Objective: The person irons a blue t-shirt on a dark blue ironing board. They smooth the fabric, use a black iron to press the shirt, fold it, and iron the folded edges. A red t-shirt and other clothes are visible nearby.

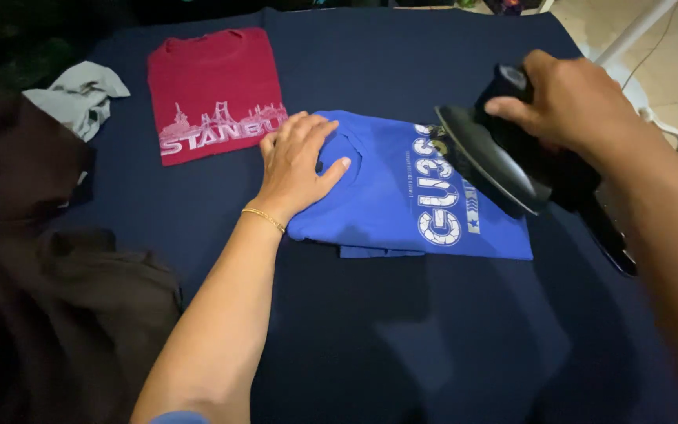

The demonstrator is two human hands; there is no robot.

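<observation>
Pressing a folded blue T-shirt on a dark cloth-covered tabletop

The left hand (298,161) lies flat, fingers spread, on the soft folded blue T-shirt (390,196) at the middle of the navy tabletop (402,345). The right hand (570,98) is clenched around the handle of a black iron (504,153), tilted with its smooth pointed soleplate lifted over the shirt's white print. A folded red T-shirt (213,90) lies beyond, a crumpled grey cloth (80,94) and brown fabric (56,314) at left.
</observation>
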